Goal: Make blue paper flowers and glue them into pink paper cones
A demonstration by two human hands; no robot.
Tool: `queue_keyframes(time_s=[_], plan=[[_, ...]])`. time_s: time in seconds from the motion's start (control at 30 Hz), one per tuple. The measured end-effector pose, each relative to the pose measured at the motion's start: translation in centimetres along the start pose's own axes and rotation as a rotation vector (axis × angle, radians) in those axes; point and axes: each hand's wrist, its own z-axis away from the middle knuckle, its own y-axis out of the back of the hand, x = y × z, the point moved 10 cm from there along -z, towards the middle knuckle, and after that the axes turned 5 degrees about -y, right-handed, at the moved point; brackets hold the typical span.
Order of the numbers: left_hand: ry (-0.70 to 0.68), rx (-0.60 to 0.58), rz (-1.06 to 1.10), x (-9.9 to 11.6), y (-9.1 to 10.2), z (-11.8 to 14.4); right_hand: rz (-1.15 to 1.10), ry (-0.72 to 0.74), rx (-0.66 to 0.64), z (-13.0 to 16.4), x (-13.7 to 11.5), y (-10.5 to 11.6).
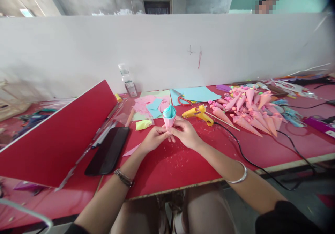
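A small pink paper cone [170, 121] with a curled light-blue piece [169, 112] in its mouth stands upright between my hands, just above the red table. My left hand [156, 137] pinches its lower end from the left. From the right, my right hand [186, 132] wraps its fingers round the cone, its thumb at the front. The cone's tip is hidden by my fingers. Right behind my right hand, a yellow hot glue gun [198, 113] lies on the table. A yellow-green packet [143, 123] lies beyond my left hand.
Many pink cones [246, 103] are heaped on the right. Blue sheets [201, 93], red-handled scissors [184, 100] and pink scraps [141, 105] lie behind. A dark phone [108, 152] and a leaning red board [62, 133] stand left. The glue gun's black cable [242, 157] crosses the right side.
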Motion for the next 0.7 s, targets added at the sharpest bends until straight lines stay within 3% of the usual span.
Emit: queue_keyframes(time_s=[0.27, 0.37, 0.47, 0.57, 0.7], plan=[[-0.167, 0.218, -0.432, 2.2, 1.6, 0.3, 0.374, 0.189, 0.209, 0.6, -1.7, 1.9], [-0.217, 0.452, -0.567, 3.6, 3.7, 1.5, 0.519, 0.227, 0.264, 0.9, -2.2, 2.3], [-0.306, 0.669, -0.537, 5.1, 5.6, 3.1, 0.635, 0.22, 0.251, 0.9, -2.0, 2.0], [-0.379, 0.703, -0.491, 6.0, 5.8, 3.7, 0.71, 0.164, 0.23, 0.8, -1.5, 1.9], [-0.333, 0.708, -0.507, 5.7, 5.8, 3.4, 0.722, 0.084, 0.132, 0.5, -0.4, 1.2]])
